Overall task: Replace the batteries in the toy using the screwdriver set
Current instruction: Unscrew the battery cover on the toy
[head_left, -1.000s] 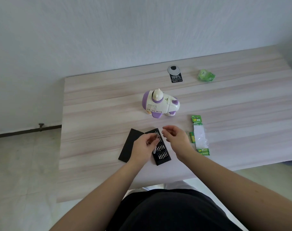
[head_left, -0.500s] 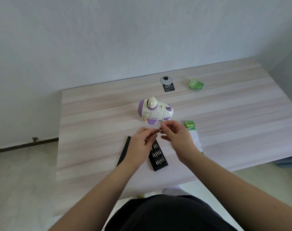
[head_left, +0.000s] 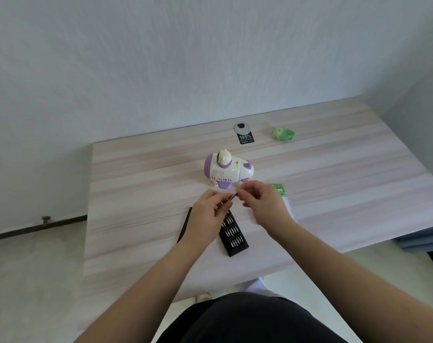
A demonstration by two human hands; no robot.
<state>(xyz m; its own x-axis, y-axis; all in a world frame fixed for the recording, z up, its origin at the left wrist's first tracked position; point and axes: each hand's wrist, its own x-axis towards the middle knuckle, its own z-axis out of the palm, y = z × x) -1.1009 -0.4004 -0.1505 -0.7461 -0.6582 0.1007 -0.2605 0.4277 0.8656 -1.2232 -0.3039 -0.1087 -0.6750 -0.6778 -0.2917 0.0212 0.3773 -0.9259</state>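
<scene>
While both hands meet at the centre of the frame, the left hand (head_left: 206,214) curls round a thin metal screwdriver (head_left: 231,198), and the right hand (head_left: 262,201) pinches its upper end, where a bit probably goes in; the bit itself is too small to see. Its long axis slants from lower left to upper right, the tip toward the right hand. Just above the hands, apart from them, stands the white and purple toy (head_left: 229,170), upright on the table (head_left: 136,194); it lies straight beyond the tip, slightly nearer the right hand. Its battery cover is not visible, so it likely must be turned over first. Below the hands lies one black bit tray (head_left: 234,235) holding three visible rows of bits, with one black lid (head_left: 184,226) edging out left of the left wrist. One green battery pack (head_left: 278,189) peeks out right of the right hand. At upper right lie one black tag (head_left: 244,134) and one crumpled green wrapper (head_left: 283,132).
</scene>
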